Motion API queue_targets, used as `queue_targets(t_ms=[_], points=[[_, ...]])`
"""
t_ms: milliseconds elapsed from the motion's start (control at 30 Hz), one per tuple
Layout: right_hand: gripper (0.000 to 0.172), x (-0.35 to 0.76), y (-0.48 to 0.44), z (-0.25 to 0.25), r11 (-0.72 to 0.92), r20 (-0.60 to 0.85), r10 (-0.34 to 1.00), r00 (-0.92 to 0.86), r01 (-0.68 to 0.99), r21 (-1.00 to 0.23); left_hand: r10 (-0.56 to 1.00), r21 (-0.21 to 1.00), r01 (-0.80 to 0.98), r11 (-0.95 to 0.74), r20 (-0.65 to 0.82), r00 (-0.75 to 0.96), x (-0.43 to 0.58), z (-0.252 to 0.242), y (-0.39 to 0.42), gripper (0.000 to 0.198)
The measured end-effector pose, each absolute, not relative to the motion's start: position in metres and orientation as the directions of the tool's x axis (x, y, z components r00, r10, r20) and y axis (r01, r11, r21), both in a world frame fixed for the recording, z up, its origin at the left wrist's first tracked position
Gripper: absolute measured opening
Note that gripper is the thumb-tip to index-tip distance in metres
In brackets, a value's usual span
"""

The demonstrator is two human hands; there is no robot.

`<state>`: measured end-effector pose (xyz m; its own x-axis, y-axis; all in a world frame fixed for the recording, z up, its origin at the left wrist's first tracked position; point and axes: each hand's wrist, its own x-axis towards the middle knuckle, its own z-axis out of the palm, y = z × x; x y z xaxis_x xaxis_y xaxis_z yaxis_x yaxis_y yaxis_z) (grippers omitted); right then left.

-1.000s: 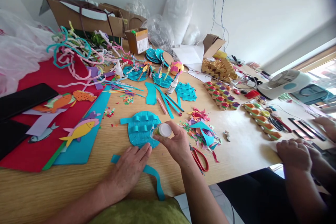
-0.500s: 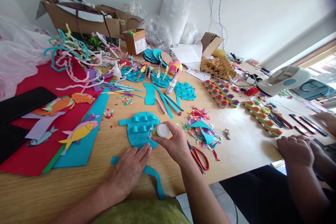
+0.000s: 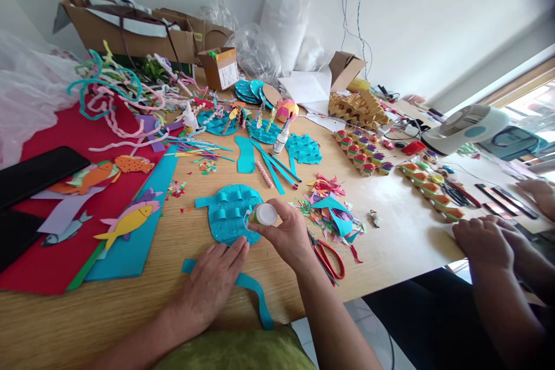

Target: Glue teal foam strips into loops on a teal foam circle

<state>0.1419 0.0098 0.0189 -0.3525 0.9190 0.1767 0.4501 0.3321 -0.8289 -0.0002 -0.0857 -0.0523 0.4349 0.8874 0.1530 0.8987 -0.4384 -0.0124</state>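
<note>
One glue bottle gripped by right hand at teal disc | left hand flat, open

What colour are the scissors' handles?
Red; the scissors show best in the head view, beside the paper scraps.

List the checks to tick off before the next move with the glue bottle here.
1. Right hand grip on the glue bottle: ok, fingers wrap it, bottle tipped sideways.
2. Nozzle on the turquoise woven piece: cannot tell; it points at the right edge, contact unclear.
3. Left hand steadying the piece: ok, flat on the table, fingertips at its lower edge.
4. Turquoise strip kept in place: ok, it lies partly under the left hand.
5. Red scissors clear of the right hand: not ok, they lie close beside its wrist.
</note>
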Motion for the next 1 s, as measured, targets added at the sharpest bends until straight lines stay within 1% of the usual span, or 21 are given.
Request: queue_targets(t_ms=[133,333,500,700,833,1000], points=[[0.021,0.1415,0.011,0.0182,0.347,0.189,0.915,-0.357,0.457,-0.819,0.891,-0.002,0.901,-0.434,0.148,0.43,-0.0003,-0.0519,-0.0857,0.049],[0.022,0.1421,0.0119,0.0164,0.378,0.206,0.905,-0.371,0.482,-0.791,0.882,-0.025,0.894,-0.446,0.154,0.445,-0.0004,-0.0491,-0.0848,0.049],[0.022,0.1421,0.0117,0.017,0.365,0.215,0.912,-0.35,0.453,-0.813,0.879,-0.018,0.893,-0.45,0.165,0.447,-0.0009,-0.0495,-0.0851,0.05],[0.022,0.143,0.0126,0.0159,0.366,0.201,0.909,-0.366,0.467,-0.805,0.869,-0.036,0.888,-0.459,0.188,0.457,-0.0007,-0.0502,-0.0849,0.048],[0.021,0.1443,0.0121,0.0163,0.353,0.206,0.912,-0.355,0.423,-0.834,0.868,-0.049,0.891,-0.451,0.207,0.451,-0.0005,-0.0496,-0.0851,0.049],[0.019,0.1447,0.0103,0.0166,0.365,0.206,0.905,-0.372,0.43,-0.826,0.87,-0.052,0.891,-0.451,0.196,0.452,-0.0001,-0.0489,-0.0844,0.048]])
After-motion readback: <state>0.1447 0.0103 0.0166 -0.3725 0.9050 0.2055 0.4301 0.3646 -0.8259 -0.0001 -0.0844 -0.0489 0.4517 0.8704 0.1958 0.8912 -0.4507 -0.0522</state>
